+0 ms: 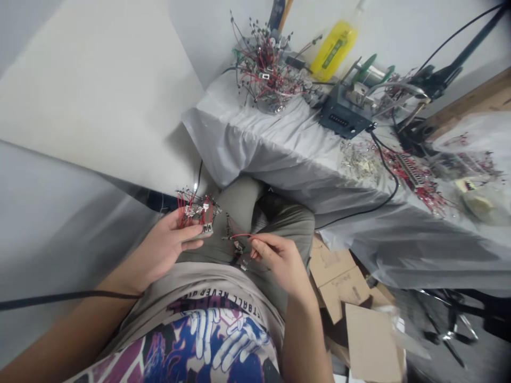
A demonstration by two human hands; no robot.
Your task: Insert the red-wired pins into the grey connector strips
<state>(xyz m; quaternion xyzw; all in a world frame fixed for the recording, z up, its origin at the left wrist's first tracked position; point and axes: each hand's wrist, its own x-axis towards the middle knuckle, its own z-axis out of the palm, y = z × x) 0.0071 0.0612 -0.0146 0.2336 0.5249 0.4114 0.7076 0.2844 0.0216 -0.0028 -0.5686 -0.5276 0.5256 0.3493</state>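
Observation:
My left hand (179, 234) is closed around a narrow strip (206, 229) that carries a row of small switch-like parts. Red wires with dark and metallic ends (194, 206) stick up from that strip. Over my lap, my right hand (275, 252) pinches a thin red wire (241, 234) between thumb and fingertips. More small wired components (238, 247) dangle beneath and beside the wire, close to the right fingers; how they join it is too small to make out. A gap separates the two hands.
A cloth-covered table (255, 143) holds a heap of wired parts (267, 69), a yellow bottle (334, 50), a dark soldering-station-like box (343, 114) and a wired strip (411, 170). Cardboard (373, 340) lies on the floor at right. A black cable (67, 300) crosses my left forearm.

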